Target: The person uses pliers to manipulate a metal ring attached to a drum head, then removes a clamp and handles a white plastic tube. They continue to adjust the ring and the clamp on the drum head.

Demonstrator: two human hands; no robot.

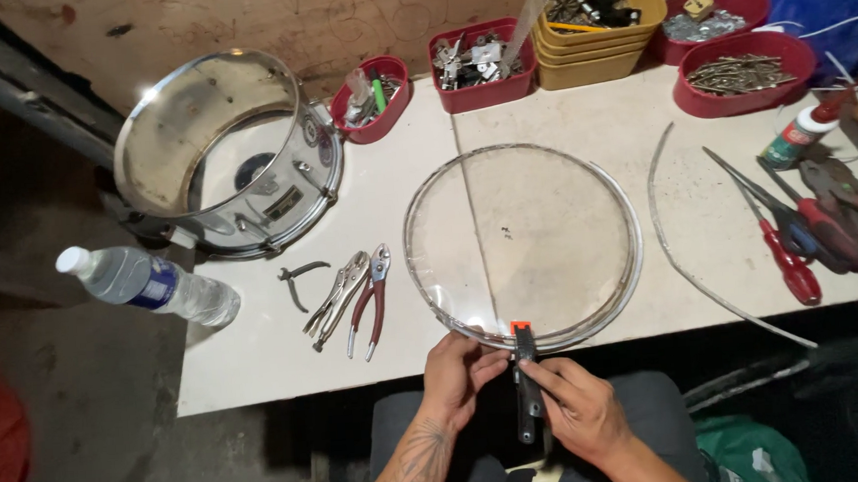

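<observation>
White worktable (368, 225) fills the view, I sit at its near edge. Biggest item on it: chrome drum shell (230, 154), tipped on its side at far left. Next, the clear round drumhead (523, 240), lying flat at the table's centre, its near rim right at the table edge in front of me. A thin curved metal strip (683, 255) lies just right of it.

Back row: red bins (741, 73) and a stacked yellow bin (599, 17), all holding small hardware. Plastic water bottle (149, 283) on its side at the left edge, overhanging. Red-handled tools (810, 223) in a heap at right, a small glue bottle (798, 136) beside them. Pliers and locking pliers (348, 298) lie left of the drumhead.

My left hand (462, 373) pinches the drumhead's near rim, fingers closed on it. My right hand (580, 410) is wrapped around a black utility knife (527, 384) with orange tip; tip touches the rim just beside my left thumb. Both hands are close together below the table edge, over my lap.
</observation>
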